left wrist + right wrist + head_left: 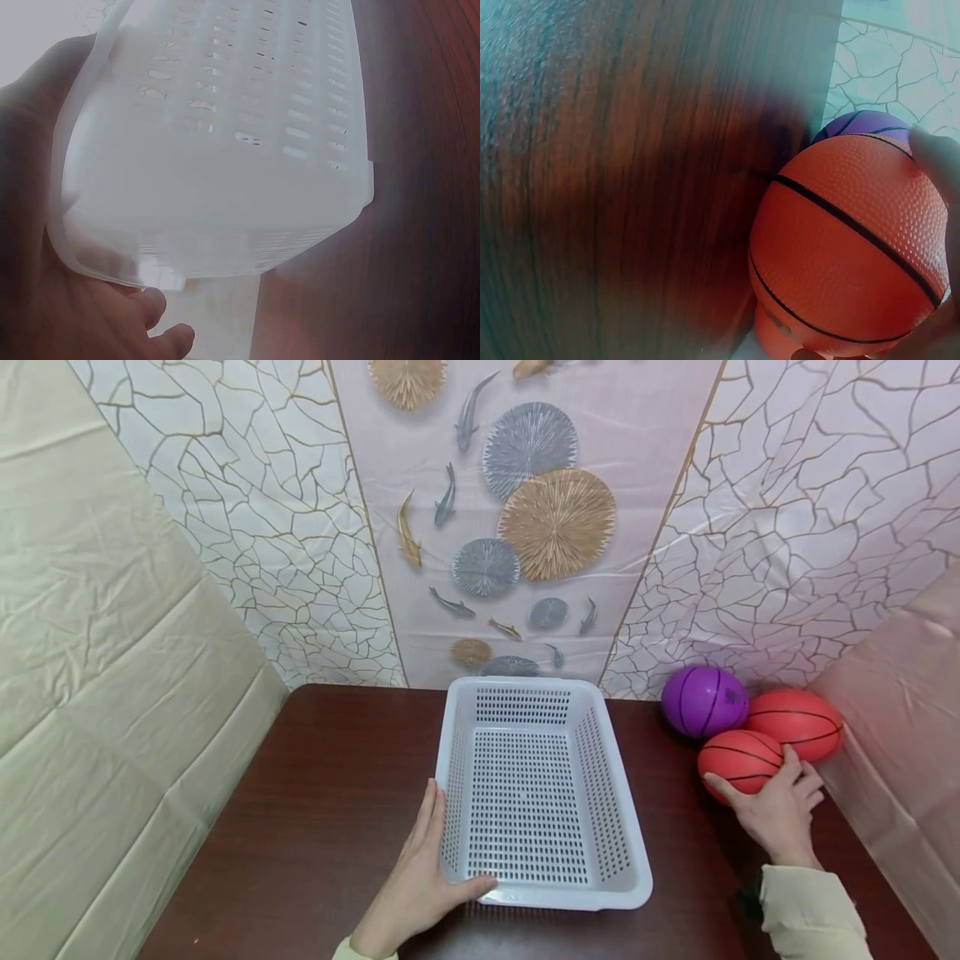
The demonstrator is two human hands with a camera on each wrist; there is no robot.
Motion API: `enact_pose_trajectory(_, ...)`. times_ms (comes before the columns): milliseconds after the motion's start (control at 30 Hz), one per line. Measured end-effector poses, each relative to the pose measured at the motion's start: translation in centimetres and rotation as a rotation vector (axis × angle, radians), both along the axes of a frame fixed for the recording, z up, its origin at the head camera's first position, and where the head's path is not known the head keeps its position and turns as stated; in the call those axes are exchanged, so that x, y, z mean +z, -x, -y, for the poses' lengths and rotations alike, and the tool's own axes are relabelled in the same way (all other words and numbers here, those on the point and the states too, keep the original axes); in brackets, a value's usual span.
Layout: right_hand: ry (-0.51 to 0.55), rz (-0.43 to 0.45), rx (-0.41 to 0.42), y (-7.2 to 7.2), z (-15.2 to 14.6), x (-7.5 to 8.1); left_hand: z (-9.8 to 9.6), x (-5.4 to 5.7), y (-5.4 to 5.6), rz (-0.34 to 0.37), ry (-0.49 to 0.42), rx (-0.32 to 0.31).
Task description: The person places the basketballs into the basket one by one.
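Note:
A white plastic basket (pixel 525 893) with slotted walls and floor stands on the table. My left hand (pixel 416 877) rests at its near left corner, fingers straight along the left rim and thumb lying over the front rim. In the left wrist view, the basket's slotted outer wall (pixel 210 180) fills the middle, with my palm against the rim. At the right, my right hand (pixel 780 806) grips a small red basketball (pixel 738 760) between thumb and fingers. The ball's pebbled surface with black lines (pixel 847 247) is close up in the right wrist view.
Behind the held ball lie a purple ball (pixel 703 702) and a second red ball (pixel 798 722), close to the patterned back wall and the right cloth wall (pixel 900 718). The dark wooden table (pixel 315 810) extends left of the basket to a pale cloth wall (pixel 127 693).

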State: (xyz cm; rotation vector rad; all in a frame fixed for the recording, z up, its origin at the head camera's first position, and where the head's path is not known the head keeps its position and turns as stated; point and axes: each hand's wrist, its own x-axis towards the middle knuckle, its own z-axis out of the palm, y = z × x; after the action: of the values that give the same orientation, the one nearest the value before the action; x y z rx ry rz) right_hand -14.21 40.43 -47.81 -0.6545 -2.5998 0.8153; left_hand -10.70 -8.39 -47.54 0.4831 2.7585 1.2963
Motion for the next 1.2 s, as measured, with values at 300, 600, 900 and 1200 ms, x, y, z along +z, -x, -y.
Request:
enact_pose_trajectory(300, -0.009, -0.007, -0.024, -0.1, 0.1, -0.3, 0.0, -0.1, -0.1, -0.024, -0.01, 0.001)
enact_pose_trajectory(600, 0.015, -0.008, -0.059, -0.3, 0.3, -0.7, 0.0, -0.3, -0.1, -0.044, -0.011, 0.005)
enact_pose_trajectory(900, 0.025, -0.033, -0.096, -0.3, 0.2, -1.2, 0.1, -0.2, -0.1, -0.039, -0.002, 0.01)
enact_pose_trajectory(1200, 0.057, -0.031, -0.136, -0.2, 0.0, -0.8, 0.1, -0.1, -0.2, -0.046, -0.011, 0.008)
